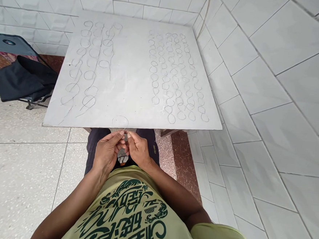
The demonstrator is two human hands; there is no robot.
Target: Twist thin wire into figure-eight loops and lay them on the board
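A thin wire [126, 123] with a curved end rises between my hands at the table's near edge. My left hand [108, 147] pinches it between thumb and fingertips. Close against it, my right hand [139, 149] has its thumb and fingers closed on the same wire. A small part of a loop shows between the fingertips; the rest is hidden by the fingers. On the white tabletop [123, 91] lie rows of looped wires: larger loops with straight tails [89, 100] at the left, and chains of smaller loops [169, 109] at the right.
A tiled wall [259, 104] stands close along the table's right side, and another tiled wall [96, 2] is behind it. A folding chair [14, 44] with a dark cloth [26, 77] on it is at the left. My legs [93, 144] are under the table's front edge.
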